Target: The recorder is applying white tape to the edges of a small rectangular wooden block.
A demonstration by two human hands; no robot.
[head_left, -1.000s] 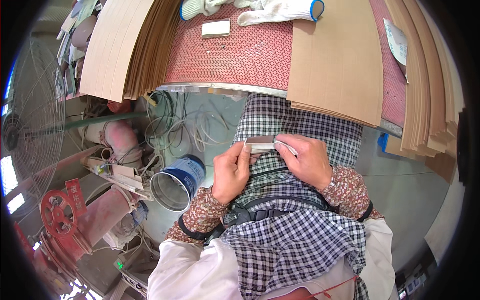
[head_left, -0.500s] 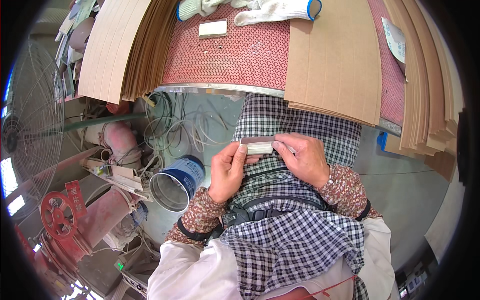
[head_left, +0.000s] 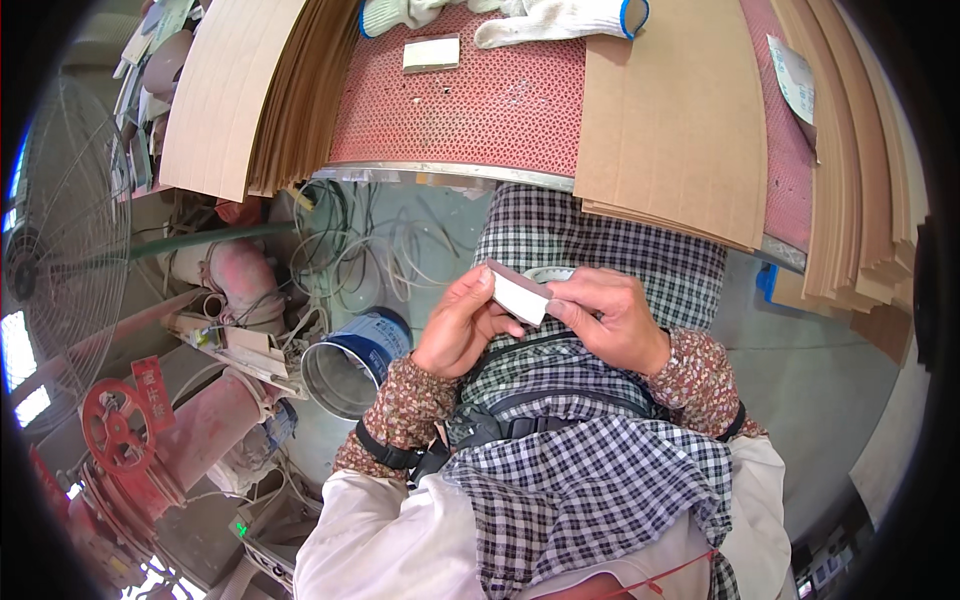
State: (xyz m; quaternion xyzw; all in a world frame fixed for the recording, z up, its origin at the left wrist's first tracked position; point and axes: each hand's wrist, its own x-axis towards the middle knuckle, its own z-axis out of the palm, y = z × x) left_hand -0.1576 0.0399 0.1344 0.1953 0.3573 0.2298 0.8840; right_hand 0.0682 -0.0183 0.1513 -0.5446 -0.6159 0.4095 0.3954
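Over my lap, both hands hold a small white rectangular block with a grey-brown side. My left hand pinches its left end between thumb and fingers, the other fingers curled beneath. My right hand grips the right end, thumb on the near corner. A pale curved strip shows just behind the block by the right fingers; whether it is joined to the block I cannot tell. On the red perforated mat ahead lies a similar white block, with white knitted gloves beyond it.
Stacked brown cardboard sheets stand at left and lie at right, overhanging the table edge. A blue metal bucket stands on the floor left of my knees, near loose hoses, red pipes with a valve wheel and a large fan.
The block has tilted, its right end now lower and nearer me, showing a broad white face. The curved strip has come into sight behind it. My left hand has turned slightly.
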